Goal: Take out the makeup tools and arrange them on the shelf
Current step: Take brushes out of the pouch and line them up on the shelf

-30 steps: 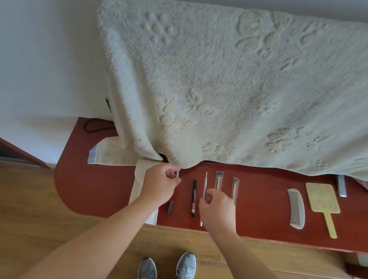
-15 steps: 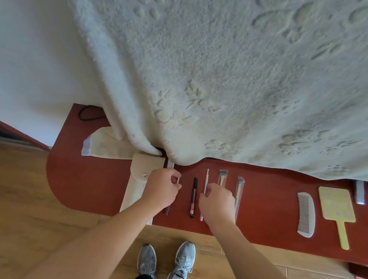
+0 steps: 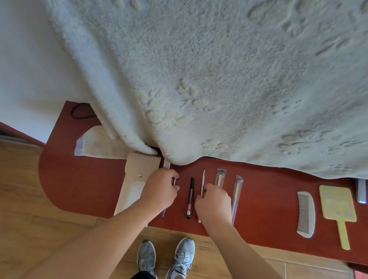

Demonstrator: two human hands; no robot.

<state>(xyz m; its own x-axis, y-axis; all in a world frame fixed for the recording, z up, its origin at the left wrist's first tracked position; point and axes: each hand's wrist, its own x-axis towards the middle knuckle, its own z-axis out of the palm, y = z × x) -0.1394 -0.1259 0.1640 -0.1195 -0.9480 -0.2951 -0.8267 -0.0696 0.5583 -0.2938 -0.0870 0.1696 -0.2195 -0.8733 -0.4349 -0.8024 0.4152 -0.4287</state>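
Lowered since a second ago, left hand [image 3: 159, 191] pinches slim pale stick [image 3: 173, 181] (likely light, stiff, best held mid-shaft) beside cream fabric snap pouch [image 3: 131, 194]; grip of right hand [image 3: 213, 205] unclear.

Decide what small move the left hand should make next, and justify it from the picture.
Probably lay the thin tool flat and let go. The left hand grips it close to the shelf, between the pouch and the black pen, roughly parallel to the row laid out. The right hand holds the white stick.
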